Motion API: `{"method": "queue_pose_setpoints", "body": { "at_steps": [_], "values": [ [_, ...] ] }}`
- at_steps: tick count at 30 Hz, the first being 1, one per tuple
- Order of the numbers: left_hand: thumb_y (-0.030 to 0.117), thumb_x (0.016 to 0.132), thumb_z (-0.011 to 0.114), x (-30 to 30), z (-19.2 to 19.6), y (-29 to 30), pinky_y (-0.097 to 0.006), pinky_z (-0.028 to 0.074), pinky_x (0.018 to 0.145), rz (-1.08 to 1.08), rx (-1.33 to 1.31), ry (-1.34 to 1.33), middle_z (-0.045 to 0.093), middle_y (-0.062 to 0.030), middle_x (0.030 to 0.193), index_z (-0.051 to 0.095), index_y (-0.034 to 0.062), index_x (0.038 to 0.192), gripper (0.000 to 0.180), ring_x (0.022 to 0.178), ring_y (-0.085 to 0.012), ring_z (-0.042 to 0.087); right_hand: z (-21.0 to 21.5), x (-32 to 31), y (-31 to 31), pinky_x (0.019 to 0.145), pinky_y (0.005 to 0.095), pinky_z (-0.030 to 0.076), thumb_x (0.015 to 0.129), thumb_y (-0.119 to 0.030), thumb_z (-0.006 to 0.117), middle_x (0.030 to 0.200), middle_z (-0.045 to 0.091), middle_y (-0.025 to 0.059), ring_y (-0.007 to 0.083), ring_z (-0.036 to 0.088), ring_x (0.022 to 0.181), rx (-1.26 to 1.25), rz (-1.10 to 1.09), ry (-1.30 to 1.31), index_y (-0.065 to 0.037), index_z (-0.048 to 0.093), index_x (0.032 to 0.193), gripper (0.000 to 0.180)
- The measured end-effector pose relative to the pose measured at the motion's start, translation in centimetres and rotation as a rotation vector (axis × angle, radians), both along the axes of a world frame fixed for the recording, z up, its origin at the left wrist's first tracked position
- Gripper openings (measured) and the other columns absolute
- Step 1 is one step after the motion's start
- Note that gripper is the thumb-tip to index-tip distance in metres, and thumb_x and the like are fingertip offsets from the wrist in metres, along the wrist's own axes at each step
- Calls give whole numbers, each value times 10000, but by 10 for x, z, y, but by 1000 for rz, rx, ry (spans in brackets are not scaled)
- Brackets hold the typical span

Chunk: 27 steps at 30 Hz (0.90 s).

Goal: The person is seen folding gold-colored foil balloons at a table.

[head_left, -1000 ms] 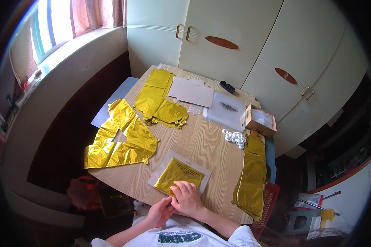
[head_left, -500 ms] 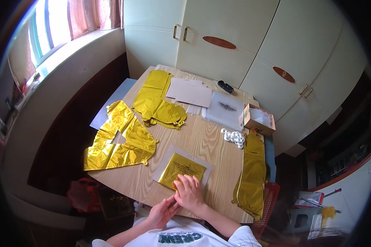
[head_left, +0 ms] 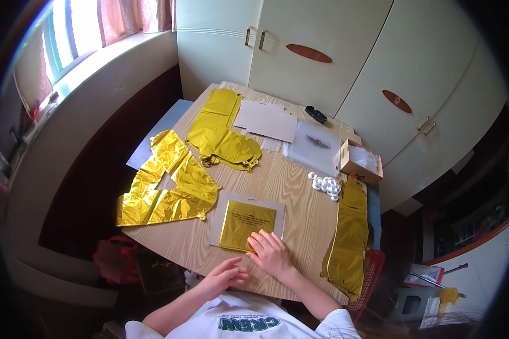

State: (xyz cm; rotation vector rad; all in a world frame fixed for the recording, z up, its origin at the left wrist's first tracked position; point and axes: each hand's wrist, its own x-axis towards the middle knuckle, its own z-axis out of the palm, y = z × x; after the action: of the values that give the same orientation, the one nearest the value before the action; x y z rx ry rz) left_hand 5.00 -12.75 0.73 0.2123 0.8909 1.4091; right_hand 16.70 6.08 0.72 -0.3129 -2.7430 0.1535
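A folded square of gold foil [head_left: 246, 225] with dark print lies on a pale grey card [head_left: 215, 230] near the table's front edge. My right hand [head_left: 270, 254] rests on the lower right corner of the foil, its fingers stretched out and nearly together. Just left of it, my left hand [head_left: 226, 277] hovers by the table edge, touching neither foil nor card. Its fingers are loosely bent, with nothing visible in them. A large unfolded gold foil balloon [head_left: 195, 195], shaped with a gap in its middle, spreads at the left of the table.
More flat gold foil balloons [head_left: 215, 133] are piled farther back, beside grey cards [head_left: 266, 120] and clear plastic bags [head_left: 308, 148]. Small white rolls [head_left: 326, 185] sit near a cardboard box [head_left: 359, 164]. Another gold foil strip [head_left: 348, 243] runs along the right edge. A black object [head_left: 316, 114] lies at the back.
My hands have come apart: the left has drawn back to the left, the right has slid rightward over the foil. The card with the foil has turned straighter.
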Motion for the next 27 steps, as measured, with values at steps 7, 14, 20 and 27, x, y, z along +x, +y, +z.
{"method": "queue_pose_setpoints", "body": {
  "at_steps": [7,14,20,27],
  "values": [
    [92,990,434,-29,1,3,-307,562,820,190,-18,-422,629,-182,1063,291,-12,1390,437,946,-261,661,8,-2,7,938,417,500,828,-335,697,1149,666,87,265,618,1105,104,122,28,-83,663,1112,381],
    [97,984,437,-27,6,9,-304,563,823,227,7,-375,639,-172,1039,337,16,1320,360,929,-252,661,5,0,10,939,422,501,824,-278,706,1154,665,76,246,620,1104,85,145,38,-88,664,1113,348],
    [117,983,443,-29,10,16,-307,561,802,243,-18,-338,647,-164,1032,372,35,1296,332,902,-242,663,3,-1,13,898,394,531,807,-196,693,1116,679,77,232,647,1053,150,170,71,-72,661,1098,318],
    [197,871,621,-43,43,19,-346,528,797,-69,-13,1354,647,-134,1072,609,56,1133,298,932,-244,653,11,0,21,797,323,565,762,-117,681,1001,703,74,214,686,930,129,184,165,-59,674,1012,257]
  ]
}}
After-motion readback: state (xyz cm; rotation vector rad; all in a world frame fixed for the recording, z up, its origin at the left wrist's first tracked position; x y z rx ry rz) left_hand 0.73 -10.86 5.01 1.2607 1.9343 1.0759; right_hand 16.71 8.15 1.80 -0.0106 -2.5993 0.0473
